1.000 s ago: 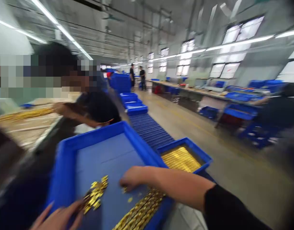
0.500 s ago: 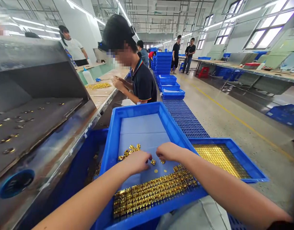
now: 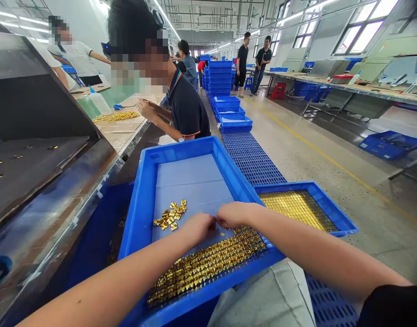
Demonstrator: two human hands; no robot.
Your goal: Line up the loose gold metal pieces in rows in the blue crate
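A blue plastic tray (image 3: 130, 227) lined with white paper (image 3: 191, 175) sits in front of me. Along its near side lie tight rows of small square gold-coloured metal pieces (image 3: 208, 263). A loose heap of the same pieces (image 3: 170, 214) rests on the paper at the left. My left hand (image 3: 200, 227) is over the tray just beyond the rows, its fingers curled together. Close beside it, almost touching, my right hand (image 3: 233, 215) is also curled, fingertips pointing down. Whatever the fingers of either hand hold is hidden behind the knuckles.
A second blue tray (image 3: 344, 222), filled with rows of gold pieces, stands at the right on blue slatted plastic (image 3: 249, 154). At the left runs a workbench with a dark metal hood (image 3: 34, 100). A co-worker (image 3: 191, 109) sits ahead, near a stack of blue trays (image 3: 220, 79).
My hands have come closer together and their fingers have closed more. Loose pieces that showed between them are now out of sight. The whole view has shifted slightly to the right.
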